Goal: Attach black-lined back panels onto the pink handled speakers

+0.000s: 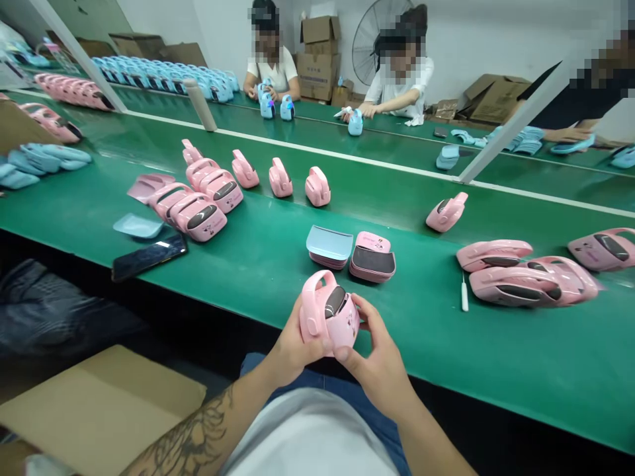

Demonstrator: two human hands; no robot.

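Observation:
A pink plastic casing point(342, 327) with a loop handle and a dark oval window is held up between both hands, over the table's near edge. My left hand point(292, 340) wraps round its left side, thumb across the front. On the other side, my right hand point(374, 350) grips it with thumb and fingertips. Just beyond lie a stack of panels topped by a light blue one point(329, 244) and a second stack with a dark panel point(373, 261) on a pink one. The casing's underside is hidden.
Pink casings point(201, 218) stand in a group at the left, near a phone point(149, 256) and a blue tray-like piece point(137, 226). More casings point(516, 284) lie right, beside a white-handled screwdriver point(464, 294). Slanted posts point(516, 122) rise from the bench. Co-workers point(401, 86) sit opposite.

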